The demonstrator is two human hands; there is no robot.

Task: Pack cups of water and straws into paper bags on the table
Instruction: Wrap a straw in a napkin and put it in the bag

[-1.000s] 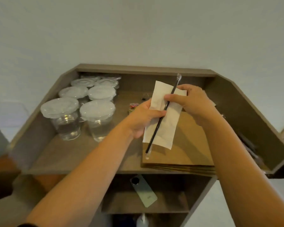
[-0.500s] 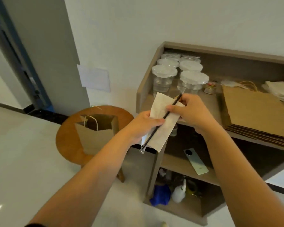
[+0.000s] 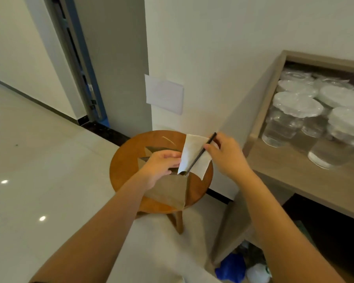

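Carried from the shelf, both hands now pinch the thin black straw (image 3: 200, 155) and flimsy white napkin (image 3: 194, 149) over the brown paper bag (image 3: 168, 193); light things, best pinched mid-length.

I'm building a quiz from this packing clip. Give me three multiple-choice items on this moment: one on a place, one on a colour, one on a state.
1. Where does the paper bag stand?
A. round wooden stool
B. shelf
C. floor

2. What colour is the straw?
A. white
B. black
C. red

3. How are the water cups on the shelf?
A. lidded
B. open
C. tipped over

Answers: 1 A, the bag sits on the stool top; 2 B, the straw shows dark against the white napkin; 3 A, each upright cup wears a white lid.
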